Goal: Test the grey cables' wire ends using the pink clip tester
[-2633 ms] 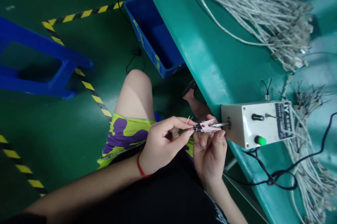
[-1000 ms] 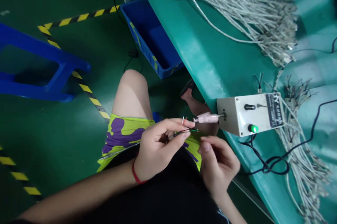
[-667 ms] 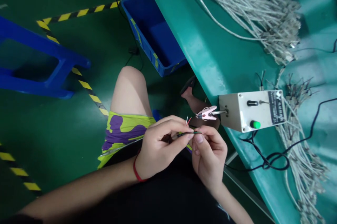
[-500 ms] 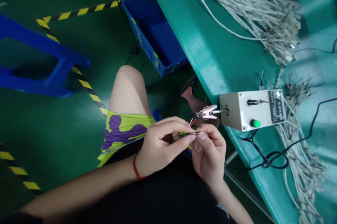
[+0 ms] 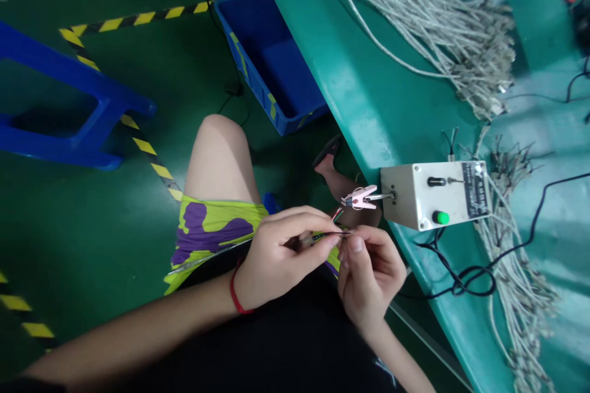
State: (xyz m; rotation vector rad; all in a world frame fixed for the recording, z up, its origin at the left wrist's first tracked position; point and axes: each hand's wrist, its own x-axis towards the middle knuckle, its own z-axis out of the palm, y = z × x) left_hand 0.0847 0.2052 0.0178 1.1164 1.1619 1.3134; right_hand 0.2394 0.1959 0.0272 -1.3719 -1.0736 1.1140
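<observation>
Over the lap, the left hand (image 5: 281, 251) is curled nearly closed, with thumb and forefinger pinched on a thin dark wire (image 5: 322, 234) just short of its end. The right hand (image 5: 371, 273) meets it from the other side, fingers folded in, thumb and forefinger tips nipping the same wire's tip. The two hands all but touch. Fine red and green strands (image 5: 337, 214) stick up just above the left fingertips, apparently from that wire, though they are too small to be sure. A red band (image 5: 234, 289) circles the left wrist. Just beyond the strands, and apart from them, a pink clip (image 5: 359, 197) juts from the side of a white box (image 5: 415, 196) at the edge of the teal bench (image 5: 369, 91). The box carries a green button (image 5: 441, 217) and a black knob (image 5: 436, 181). A black cord (image 5: 465, 273) loops on the bench beside it. Farther on, grey cables (image 5: 428, 18) lie in a big sheaf. On the floor by the bench stands a blue bin (image 5: 271, 61). Well to the left is a blue stool (image 5: 69, 104), with striped tape (image 5: 152, 159) between them
</observation>
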